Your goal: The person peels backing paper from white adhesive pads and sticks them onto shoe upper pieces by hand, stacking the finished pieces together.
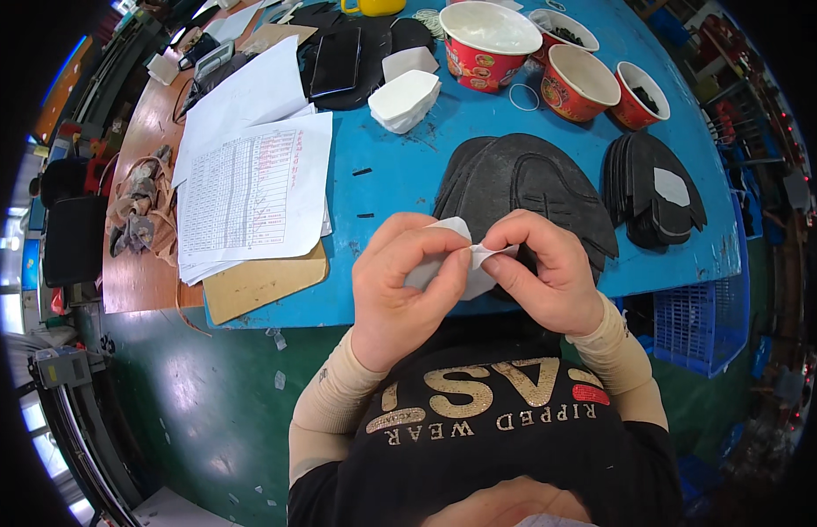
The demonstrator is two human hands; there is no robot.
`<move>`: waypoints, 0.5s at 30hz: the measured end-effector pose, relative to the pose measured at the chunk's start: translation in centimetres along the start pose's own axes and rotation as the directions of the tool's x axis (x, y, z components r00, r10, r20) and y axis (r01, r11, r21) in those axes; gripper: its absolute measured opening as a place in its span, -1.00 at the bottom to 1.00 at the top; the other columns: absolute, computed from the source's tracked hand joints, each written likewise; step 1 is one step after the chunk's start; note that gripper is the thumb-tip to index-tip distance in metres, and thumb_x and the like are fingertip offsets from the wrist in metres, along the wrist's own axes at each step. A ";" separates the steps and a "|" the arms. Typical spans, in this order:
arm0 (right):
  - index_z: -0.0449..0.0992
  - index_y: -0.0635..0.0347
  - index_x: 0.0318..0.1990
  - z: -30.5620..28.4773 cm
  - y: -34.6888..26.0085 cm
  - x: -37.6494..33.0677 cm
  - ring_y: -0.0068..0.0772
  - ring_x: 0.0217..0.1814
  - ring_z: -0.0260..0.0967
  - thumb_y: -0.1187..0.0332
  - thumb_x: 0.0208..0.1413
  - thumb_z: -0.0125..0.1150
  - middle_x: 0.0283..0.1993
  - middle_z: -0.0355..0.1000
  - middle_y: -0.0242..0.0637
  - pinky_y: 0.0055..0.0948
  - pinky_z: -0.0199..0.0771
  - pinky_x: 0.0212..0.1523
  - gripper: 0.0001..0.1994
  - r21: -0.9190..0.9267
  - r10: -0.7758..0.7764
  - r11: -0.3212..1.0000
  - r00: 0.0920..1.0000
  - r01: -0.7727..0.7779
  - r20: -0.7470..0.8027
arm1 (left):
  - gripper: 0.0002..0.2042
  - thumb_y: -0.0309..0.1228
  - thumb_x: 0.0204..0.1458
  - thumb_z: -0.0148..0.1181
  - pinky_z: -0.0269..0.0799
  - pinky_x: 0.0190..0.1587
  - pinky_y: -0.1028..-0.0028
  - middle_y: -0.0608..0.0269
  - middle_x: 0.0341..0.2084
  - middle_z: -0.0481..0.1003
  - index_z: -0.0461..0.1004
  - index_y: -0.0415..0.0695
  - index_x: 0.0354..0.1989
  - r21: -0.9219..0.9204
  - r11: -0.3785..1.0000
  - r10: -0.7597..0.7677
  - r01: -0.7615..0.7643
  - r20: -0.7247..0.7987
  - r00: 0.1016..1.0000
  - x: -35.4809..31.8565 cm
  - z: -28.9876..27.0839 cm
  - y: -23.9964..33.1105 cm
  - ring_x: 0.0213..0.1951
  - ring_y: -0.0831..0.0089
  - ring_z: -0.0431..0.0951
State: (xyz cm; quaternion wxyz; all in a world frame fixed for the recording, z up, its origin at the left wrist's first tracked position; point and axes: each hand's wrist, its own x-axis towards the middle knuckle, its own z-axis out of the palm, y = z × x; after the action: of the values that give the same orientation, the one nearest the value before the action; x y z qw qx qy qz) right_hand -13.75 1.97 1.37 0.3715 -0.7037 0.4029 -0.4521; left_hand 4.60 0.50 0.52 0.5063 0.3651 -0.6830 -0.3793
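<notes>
My left hand [399, 285] and my right hand [545, 274] meet just over the near edge of the blue table, fingertips almost touching. Between them is a thin white paper-like piece [479, 285], pinched by thumb and forefinger on both sides and creased where the fingertips come together. Part of it is hidden behind my left fingers. Just beyond my hands lies a stack of black shoe-upper pieces [536, 183] with stitched curved lines. Farther right sits another stack of black pieces [647, 186], a white patch [672, 186] on top.
Red paper bowls [579, 83] stand at the back right, some with small black bits. A stack of white pieces [405, 101] and a dark phone [336, 61] lie at the back. Printed sheets [255, 189] cover the left side. A blue crate [700, 325] is below the right edge.
</notes>
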 end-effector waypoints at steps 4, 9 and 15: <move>0.43 0.25 -0.21 0.1 -0.2 -0.8 -0.66 -0.33 0.31 0.52 0.05 0.17 -0.33 0.40 -0.39 -0.64 0.31 -0.33 -0.86 0.207 0.207 0.956 0.978 -0.205 0.012 | -0.89 -0.60 -0.13 0.25 0.38 -0.30 0.55 0.20 -0.41 0.48 0.51 -0.19 -0.39 -0.015 1.000 -0.020 0.019 -0.035 0.999 -0.4 0.5 -0.2 -0.37 0.45 0.49; 0.40 0.27 -0.16 -0.4 -0.4 -1.0 -0.76 -0.28 0.27 0.51 0.11 0.13 -0.28 0.37 -0.46 -0.71 0.30 -0.31 -0.85 0.369 0.279 0.878 0.953 -0.304 0.120 | -0.85 -0.60 -0.14 0.26 0.39 -0.35 0.53 0.18 -0.39 0.47 0.50 -0.21 -0.35 -0.428 0.851 -0.292 0.305 0.097 0.951 -0.8 0.5 -0.6 -0.36 0.42 0.49; 0.41 0.28 -0.15 -0.9 -0.4 -1.1 -0.75 -0.28 0.29 0.50 0.11 0.14 -0.28 0.37 -0.46 -0.71 0.31 -0.30 -0.84 0.391 0.286 0.865 0.949 -0.314 0.129 | -0.76 -0.66 -0.24 0.28 0.40 -0.38 0.45 0.17 -0.41 0.45 0.49 -0.21 -0.32 0.217 0.940 0.255 -0.263 0.066 0.965 0.1 -0.1 1.2 -0.40 0.29 0.47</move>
State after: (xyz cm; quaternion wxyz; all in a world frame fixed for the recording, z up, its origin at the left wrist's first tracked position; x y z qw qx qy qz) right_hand -14.81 3.03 1.66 0.5886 -0.5544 0.3919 -0.4388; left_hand 4.50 0.98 1.64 0.4945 0.3197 -0.7727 -0.2369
